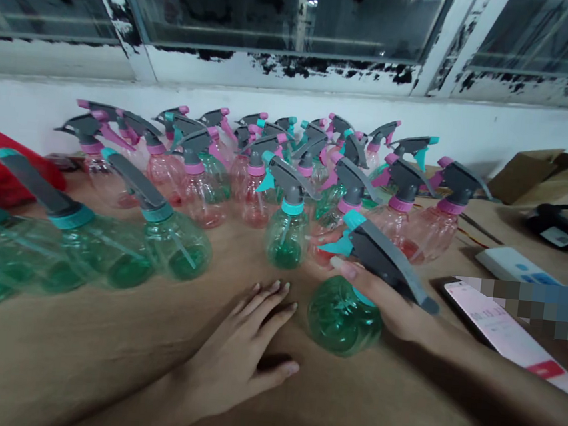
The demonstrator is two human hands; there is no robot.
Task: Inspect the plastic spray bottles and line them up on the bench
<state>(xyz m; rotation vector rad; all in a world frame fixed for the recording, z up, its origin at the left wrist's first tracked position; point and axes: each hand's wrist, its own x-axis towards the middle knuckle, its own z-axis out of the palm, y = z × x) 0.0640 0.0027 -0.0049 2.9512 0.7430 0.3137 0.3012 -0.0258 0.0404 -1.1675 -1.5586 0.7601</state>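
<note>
R hand grasping green spray bottle, fingers round neck. L hand released, fingers spread flat on wood tabletop, near more spray bottles.

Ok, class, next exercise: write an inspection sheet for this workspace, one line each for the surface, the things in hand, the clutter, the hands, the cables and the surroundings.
surface: brown tabletop, crowded with bottles.
things in hand: one green spray bottle, among other green spray bottles and pink spray bottles.
clutter: cardboard box, white power strip, black case, red bag.
hands: right hand grips the green bottle; left hand lies flat on the tabletop.
cables: thin wires right of the bottles.
surroundings: white wall, window with peeling frame.
</note>
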